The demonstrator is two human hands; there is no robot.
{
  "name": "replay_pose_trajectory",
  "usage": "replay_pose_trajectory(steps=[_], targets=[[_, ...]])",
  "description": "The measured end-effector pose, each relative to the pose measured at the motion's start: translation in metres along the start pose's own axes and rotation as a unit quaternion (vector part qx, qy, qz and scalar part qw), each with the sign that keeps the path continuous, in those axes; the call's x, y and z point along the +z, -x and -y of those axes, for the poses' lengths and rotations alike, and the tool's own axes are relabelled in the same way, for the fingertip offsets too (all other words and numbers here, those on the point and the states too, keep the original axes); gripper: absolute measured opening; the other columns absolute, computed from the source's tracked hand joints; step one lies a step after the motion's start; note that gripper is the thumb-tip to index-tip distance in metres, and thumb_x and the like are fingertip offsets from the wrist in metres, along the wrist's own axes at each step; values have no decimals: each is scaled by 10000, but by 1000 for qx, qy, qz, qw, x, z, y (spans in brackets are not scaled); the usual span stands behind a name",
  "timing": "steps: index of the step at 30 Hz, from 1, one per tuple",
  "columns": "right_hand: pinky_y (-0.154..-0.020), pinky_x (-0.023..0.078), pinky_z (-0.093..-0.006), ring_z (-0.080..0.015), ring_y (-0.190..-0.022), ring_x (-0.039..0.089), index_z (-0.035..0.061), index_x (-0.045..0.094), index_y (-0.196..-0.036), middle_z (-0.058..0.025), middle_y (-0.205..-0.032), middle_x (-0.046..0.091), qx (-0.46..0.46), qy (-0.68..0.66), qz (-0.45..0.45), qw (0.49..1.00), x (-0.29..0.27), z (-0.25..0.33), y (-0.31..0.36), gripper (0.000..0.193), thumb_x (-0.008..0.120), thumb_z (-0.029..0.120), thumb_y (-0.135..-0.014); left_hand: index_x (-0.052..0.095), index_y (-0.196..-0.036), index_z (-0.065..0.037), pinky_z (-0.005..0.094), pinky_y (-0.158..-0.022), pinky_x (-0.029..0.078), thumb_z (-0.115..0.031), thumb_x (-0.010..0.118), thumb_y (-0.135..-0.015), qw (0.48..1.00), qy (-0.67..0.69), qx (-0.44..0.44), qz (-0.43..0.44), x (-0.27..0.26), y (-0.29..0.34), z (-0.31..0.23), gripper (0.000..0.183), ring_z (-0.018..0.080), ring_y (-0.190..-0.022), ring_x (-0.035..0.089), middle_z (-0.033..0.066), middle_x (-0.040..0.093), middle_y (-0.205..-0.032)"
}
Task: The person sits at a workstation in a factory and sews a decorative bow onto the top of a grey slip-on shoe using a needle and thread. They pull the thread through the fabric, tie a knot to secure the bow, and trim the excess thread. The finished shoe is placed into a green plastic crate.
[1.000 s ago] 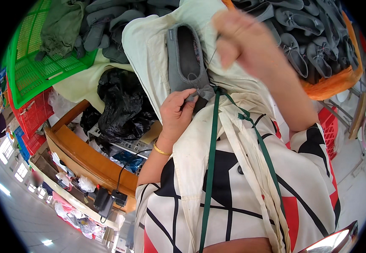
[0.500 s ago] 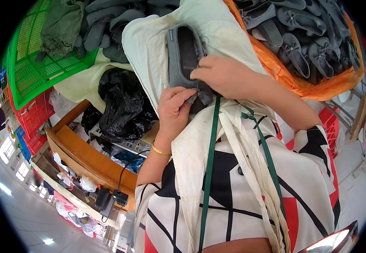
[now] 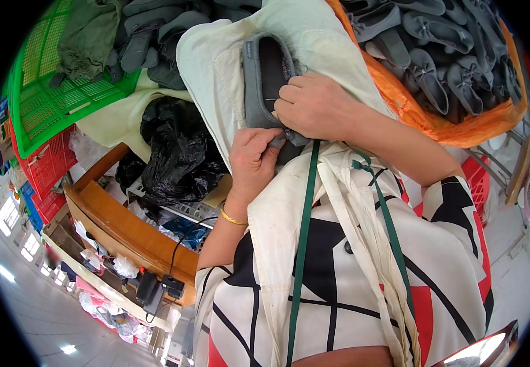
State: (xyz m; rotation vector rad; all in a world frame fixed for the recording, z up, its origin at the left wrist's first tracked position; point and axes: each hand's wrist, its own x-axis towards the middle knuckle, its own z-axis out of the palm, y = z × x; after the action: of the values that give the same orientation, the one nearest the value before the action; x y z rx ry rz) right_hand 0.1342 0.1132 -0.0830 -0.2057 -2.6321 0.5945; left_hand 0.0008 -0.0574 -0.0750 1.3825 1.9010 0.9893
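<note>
A grey fabric slipper lies on a white cloth pad in front of me, its opening facing up and its toe end toward me. My left hand is closed at that near end, pinching a bit of the grey fabric between thumb and fingers. Over the slipper's right edge my right hand is curled shut, its fingertips close to the left ones. A thin, light needle seems to stick out from the right fingers across the insole. The spot between both hands' fingertips is mostly hidden.
The white cloth pad lies under the slipper. An orange sack of grey slippers stands at the right. At the left are a green crate with more slippers, a black plastic bag and an open wooden drawer.
My right hand has turned and curled tighter over the slipper's edge, and the thin needle now shows by its fingers. My left hand keeps its pinch almost in place.
</note>
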Motion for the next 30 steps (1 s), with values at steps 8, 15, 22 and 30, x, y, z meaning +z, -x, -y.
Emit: replay_pose_trajectory(steps=[8,15,22,30], targets=[[-503,450,-371,-248,-618,561,92,538,-662,-51,-644,506,147,-65,-155,975,25,1,-21,198,679,152,-788,706,-958,-26,352,-727,487,13,704,-762,996,33,-73,42,-7,-13,-4,200,301,-813,592,112,645,-872],[-544,437,-401,-303,-633,553,55,561,-706,-94,-671,540,225,-194,-140,944,17,-8,-11,223,702,156,-845,630,-1043,16,242,-646,464,-180,781,-842,982,48,-182,-6,-11,-3,-15,318,112,-704,545,61,625,-849],[-616,427,-375,-303,-666,538,5,607,-792,-129,-709,545,184,-234,-146,943,16,2,-16,118,675,56,-873,592,-1009,44,374,-654,524,-454,816,-749,936,-12,-350,43,-11,15,-22,605,264,-713,658,153,664,-765],[-577,431,-413,-325,-647,541,36,626,-810,-123,-720,537,104,-132,-138,976,-40,17,-36,74,698,24,-820,538,-1043,9,343,-693,503,-246,732,-814,965,12,-242,-98,-54,7,-36,394,184,-719,583,130,637,-873]])
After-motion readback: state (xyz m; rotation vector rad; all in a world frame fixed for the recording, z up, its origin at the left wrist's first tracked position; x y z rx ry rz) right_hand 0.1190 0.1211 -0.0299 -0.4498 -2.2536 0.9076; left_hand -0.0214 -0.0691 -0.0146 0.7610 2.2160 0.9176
